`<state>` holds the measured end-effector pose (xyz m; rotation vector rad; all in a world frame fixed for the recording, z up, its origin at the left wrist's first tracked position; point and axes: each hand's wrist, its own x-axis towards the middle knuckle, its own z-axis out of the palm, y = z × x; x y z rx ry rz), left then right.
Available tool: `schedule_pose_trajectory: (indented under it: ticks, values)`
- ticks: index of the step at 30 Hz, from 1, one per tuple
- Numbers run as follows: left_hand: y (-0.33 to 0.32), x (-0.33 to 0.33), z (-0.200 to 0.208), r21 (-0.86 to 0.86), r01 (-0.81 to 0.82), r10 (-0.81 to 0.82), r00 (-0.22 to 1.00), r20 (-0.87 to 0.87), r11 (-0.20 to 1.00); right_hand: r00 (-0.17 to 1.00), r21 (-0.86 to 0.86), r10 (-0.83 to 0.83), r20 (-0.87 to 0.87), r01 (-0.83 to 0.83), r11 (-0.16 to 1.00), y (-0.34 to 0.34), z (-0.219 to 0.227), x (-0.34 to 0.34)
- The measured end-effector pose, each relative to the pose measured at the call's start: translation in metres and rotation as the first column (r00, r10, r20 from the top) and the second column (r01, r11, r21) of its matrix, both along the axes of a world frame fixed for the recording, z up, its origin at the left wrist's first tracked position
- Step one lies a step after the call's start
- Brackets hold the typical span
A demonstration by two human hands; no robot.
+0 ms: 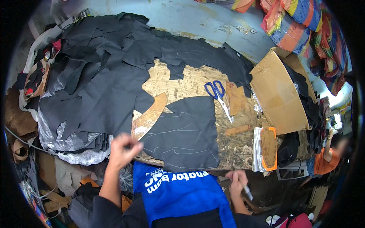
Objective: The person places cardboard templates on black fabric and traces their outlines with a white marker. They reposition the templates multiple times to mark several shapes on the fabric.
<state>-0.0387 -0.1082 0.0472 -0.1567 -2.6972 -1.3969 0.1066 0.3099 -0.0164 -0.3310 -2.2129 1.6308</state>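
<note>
My left hand [123,150] is raised by the table's front edge, its fingers curled toward the thumb. Whether anything is pinched in them is hidden. Just beyond it lies a curved tan pattern piece [154,112], partly over the black material. Beside that, a flat black sheet of leather-like material [182,133] carries several thin, pale drawn outlines. Off the table's front edge, to the right, my right hand [236,180] is closed around a slim silvery pen [248,192], its end pointing down and right.
Blue-handled scissors [218,95] lie slightly open beside brown pattern pieces [235,98]. Black sheets [99,87] are heaped across the left and back. At right stand a cardboard box [279,95] and papers with an orange edge [258,150]. A person in orange [327,161] is farther right.
</note>
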Motion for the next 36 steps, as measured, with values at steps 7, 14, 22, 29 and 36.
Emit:
schedule_pose_trajectory:
  ticks: [7, 14, 22, 29, 36]
  values:
    - [-0.029, 0.082, -0.081, -0.163, -0.034, 0.114, 0.851, 0.513, 0.986, 0.921, 0.205, -0.008, 0.389, -0.078, 0.976, -0.016, -0.1, 0.029]
    - [-0.006, 0.039, -0.216, -0.573, -0.098, 0.033, 0.992, -0.124, 0.814, 0.869, 0.647, 0.128, 0.479, -0.448, 0.618, -0.041, -0.137, -0.14]
    - [0.002, 0.019, -0.237, -0.358, -0.184, 0.219, 0.974, 0.061, 0.915, 0.777, 0.686, 0.0, 0.629, -0.556, 0.468, -0.025, -0.17, -0.165]
    - [-0.014, 0.015, -0.247, -0.332, -0.256, 0.287, 0.957, 0.047, 0.908, 0.747, 0.653, 0.049, 0.663, -0.609, 0.449, 0.014, -0.18, -0.143]
    - [-0.061, 0.042, -0.144, -0.403, -0.115, 0.267, 0.901, 0.343, 0.908, 0.609, 0.43, 0.272, 0.745, -0.75, 0.502, 0.079, -0.173, -0.028]
